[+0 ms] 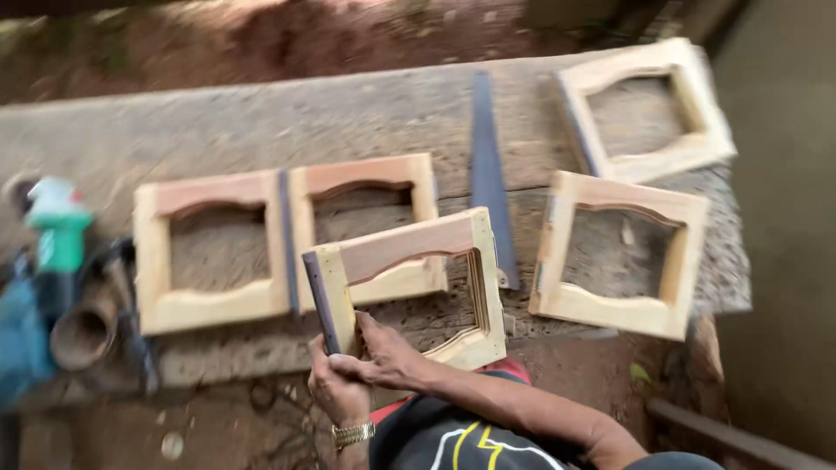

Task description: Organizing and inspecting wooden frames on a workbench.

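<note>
The wooden frame (409, 287) is tilted up off the workbench (261, 122), standing on its near edge at the bench's front lip, its arched top rail facing upward and its opening showing the boards behind. Its left stile sits right at the hands; its right side hangs free just short of the handsaw (489, 174) lying flat behind it. Both hands have it by the lower left corner: the left hand (338, 387), with a gold watch at the wrist, is wrapped around the stile from below, and the right hand (387, 357) lies closed over the same corner, fingers curled on the inner edge.

Two matching frames (218, 248) lie flat side by side just behind it, touching each other. Two more frames (620, 252) lie to the right, one near the bench's end, the other further back at the corner. At the far left a green and blue power tool (52, 252) rests, blurred. Bare reddish ground lies beyond the bench.
</note>
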